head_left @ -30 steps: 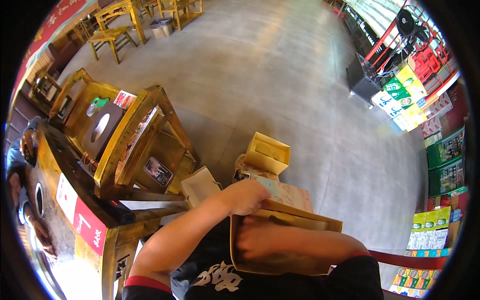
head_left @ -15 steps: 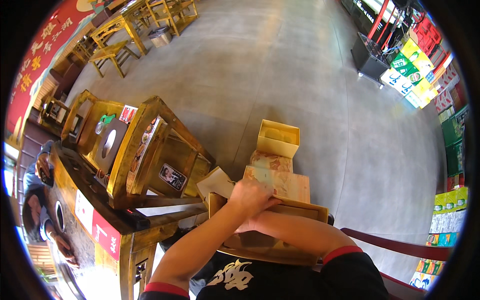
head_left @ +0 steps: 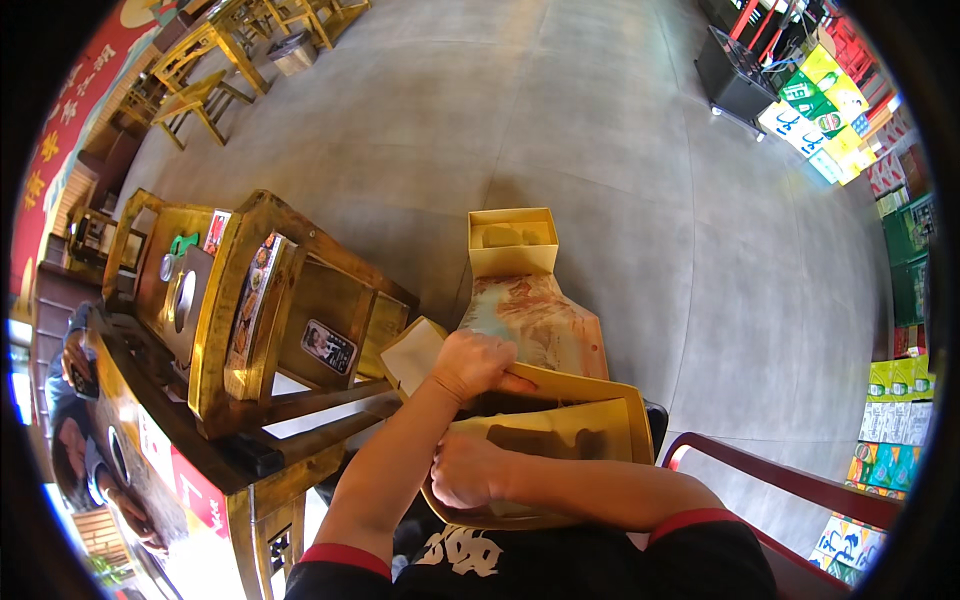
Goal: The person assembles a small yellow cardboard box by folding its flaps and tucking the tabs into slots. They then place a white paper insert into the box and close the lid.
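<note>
A gold-yellow open box rests in front of my body, with a yellow inner surface and a dark shadow inside. At its far side, my left hand is closed around the rim. My right hand makes a fist at the box's left side, below my left forearm; its fingers curl at the edge, partly hidden. From the far rim a printed panel with reddish artwork stretches away. It runs up to a second open yellow box beyond. A pale flap sticks out left of my left hand.
On the left stand a wooden chair and a dark-topped wooden table, where another person's hand rests. A red chair arm curves at the right. Stacked coloured cartons line the far right. Grey floor lies ahead.
My right hand has drawn back toward me from under my left hand, baring more of the box's inside. The printed panel looks more stretched out. The whole view has shifted slightly.
</note>
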Available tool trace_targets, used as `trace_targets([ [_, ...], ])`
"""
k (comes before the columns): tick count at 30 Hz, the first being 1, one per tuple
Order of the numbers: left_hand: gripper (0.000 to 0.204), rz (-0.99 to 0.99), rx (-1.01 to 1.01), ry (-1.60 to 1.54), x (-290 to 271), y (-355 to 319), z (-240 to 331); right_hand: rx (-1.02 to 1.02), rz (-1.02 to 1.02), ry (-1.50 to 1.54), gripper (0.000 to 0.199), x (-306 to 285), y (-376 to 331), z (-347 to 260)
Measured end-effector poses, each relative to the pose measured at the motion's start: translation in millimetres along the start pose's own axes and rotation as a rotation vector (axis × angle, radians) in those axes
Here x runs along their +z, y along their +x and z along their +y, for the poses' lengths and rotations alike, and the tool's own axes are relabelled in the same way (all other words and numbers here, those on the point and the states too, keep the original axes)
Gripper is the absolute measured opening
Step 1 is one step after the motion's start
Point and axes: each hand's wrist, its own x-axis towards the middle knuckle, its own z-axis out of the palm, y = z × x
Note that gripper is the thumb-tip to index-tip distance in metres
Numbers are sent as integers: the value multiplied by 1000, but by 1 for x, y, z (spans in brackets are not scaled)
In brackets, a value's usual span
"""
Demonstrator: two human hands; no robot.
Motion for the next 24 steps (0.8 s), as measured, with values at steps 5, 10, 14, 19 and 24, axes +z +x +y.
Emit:
trace_targets([
  [5, 51, -21, -54, 10, 3, -15, -4, -92, -149, -131, 11, -35, -6, -25],
  [10, 49, 10, -63, 31, 1, -14, 8, -100, -52, 23, 10, -34, -37, -33],
  [14, 47, 66, -43, 15, 6, -10, 12, -43, -188, -123, 10, -57, -56, -55],
  [19, 44, 56, -100, -9, 9, -12, 18, -95, -246, -391, 9, -147, -55, -75],
  [24, 42, 19, -130, -30, 9, -6, 33, 68, -281, -460, 11, -162, -65, -79],
])
